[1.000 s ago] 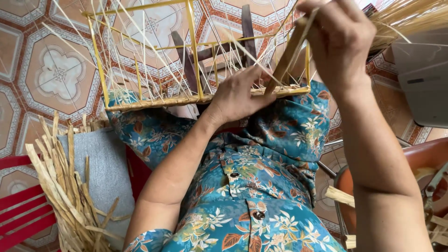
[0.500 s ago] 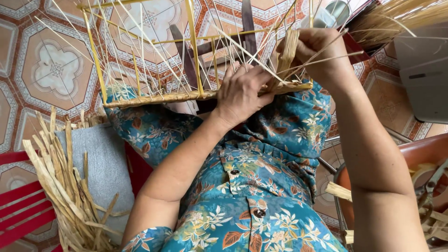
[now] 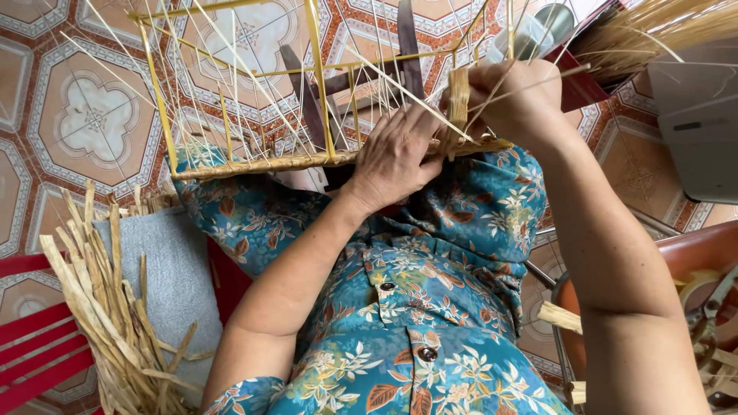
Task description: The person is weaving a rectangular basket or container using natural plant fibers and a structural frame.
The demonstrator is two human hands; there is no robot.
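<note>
We look down on a tiled floor (image 3: 73,115) patterned with pale octagons, cream flower shapes and borders of red, orange and grey-blue. Even daylight falls across it, with no hard shadows. At lower left we see the red slats of a chair (image 3: 34,350), and beside it a grey cloth (image 3: 173,277) carrying a heap of dry straw (image 3: 108,315). At upper right a bundle of thin reeds (image 3: 653,27) lies over a dark red box (image 3: 580,84), just beside a grey plastic case (image 3: 699,123). At the right edge we see a brown basin (image 3: 692,253) holding scissors (image 3: 711,307) and straw scraps. No wall or window shows.
</note>
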